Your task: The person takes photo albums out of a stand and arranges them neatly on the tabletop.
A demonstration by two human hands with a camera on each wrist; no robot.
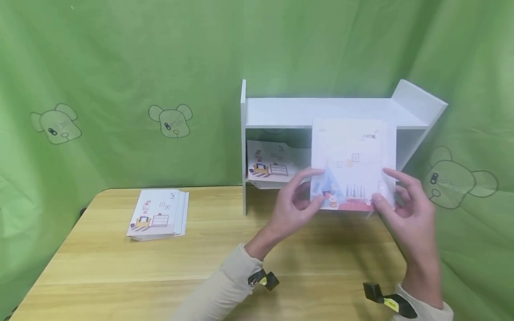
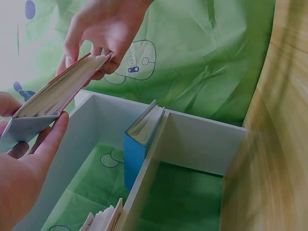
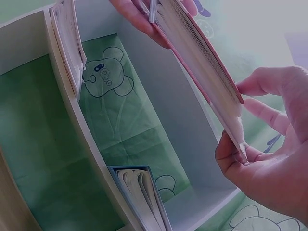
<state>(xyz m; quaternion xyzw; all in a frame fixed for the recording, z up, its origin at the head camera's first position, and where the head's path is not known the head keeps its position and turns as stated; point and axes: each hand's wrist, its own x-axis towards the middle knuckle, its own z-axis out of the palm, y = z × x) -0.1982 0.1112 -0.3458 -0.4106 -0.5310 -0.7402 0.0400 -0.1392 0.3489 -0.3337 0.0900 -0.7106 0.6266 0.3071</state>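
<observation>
A book (image 1: 349,147) with a pale cover, printed with a blue tent and a pink floor, is held up in front of a white shelf unit (image 1: 321,111). My left hand (image 1: 295,198) grips its left edge between thumb and fingers. On the opposite edge, my right hand (image 1: 411,209) pinches it the same way. Both wrist views show the page edges and red cover rims of the held book (image 2: 62,86). Below it, a blue book (image 2: 134,161) stands on the shelf board; the held book hides it in the head view.
Several pale illustrated books (image 1: 267,162) sit at the left of the shelf's middle level. A stack of similar books (image 1: 154,214) lies on the wooden table (image 1: 100,263), left of the unit. The shelf's right side panel (image 1: 419,104) slants outward. A green curtain (image 1: 201,53) hangs behind.
</observation>
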